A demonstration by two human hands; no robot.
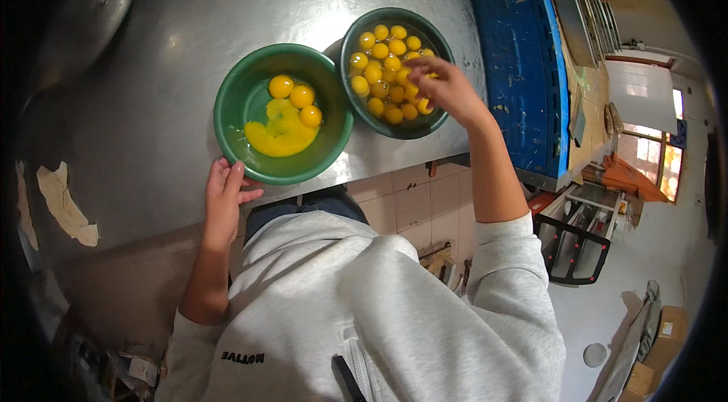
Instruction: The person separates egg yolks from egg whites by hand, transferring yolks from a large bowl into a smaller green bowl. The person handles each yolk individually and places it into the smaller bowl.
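My left hand [228,192] grips the near left rim of a green plastic bowl [228,140], its thumb at the rim. Inside lie three whole egg yolks [302,96] and a pool of broken yolk [282,137]. To the right stands a darker green bowl [392,132] with many whole yolks [380,50] in clear egg white. My right hand [441,86] is over this bowl's right side, fingers bent and partly spread, hiding some yolks. Whether its fingertips touch a yolk, or hold anything, I cannot tell.
Both bowls stand on a metal tabletop [165,89] near its front edge. A blue metal cabinet [512,60] borders the table on the right, with trays [586,21] beyond it. Torn pale paper or cloth pieces [65,206] lie at the far left. A large round metal object [91,9] is at upper left.
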